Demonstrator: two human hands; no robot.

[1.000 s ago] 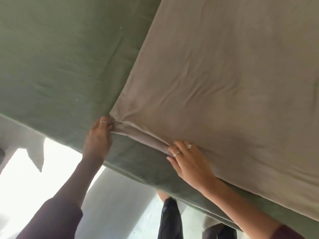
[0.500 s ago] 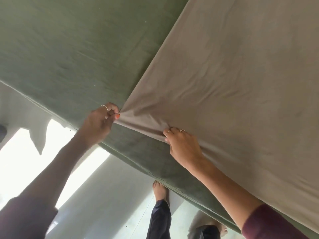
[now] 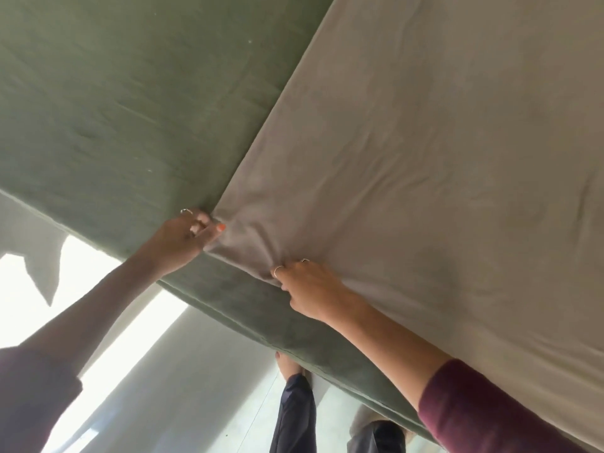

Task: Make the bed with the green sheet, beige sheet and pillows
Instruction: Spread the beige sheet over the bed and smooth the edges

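Beige sheet (image 3: 441, 165) corner pinched by left hand (image 3: 183, 238), edge gripped by right hand (image 3: 310, 289)

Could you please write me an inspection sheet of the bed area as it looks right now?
Surface: bed, covered by the green sheet, which also wraps its near side.
Job's things: beige sheet lies over the green one on the right; its corner is bunched near the bed edge. Pillows: nothing seen.
Clutter: nothing seen.
Grippers: left hand pinches the beige corner; right hand grips the beige edge beside it, fingers curled.
Cables: nothing seen.
Surroundings: pale floor with bright sun patches; the person's foot and dark trouser leg below the bed edge.
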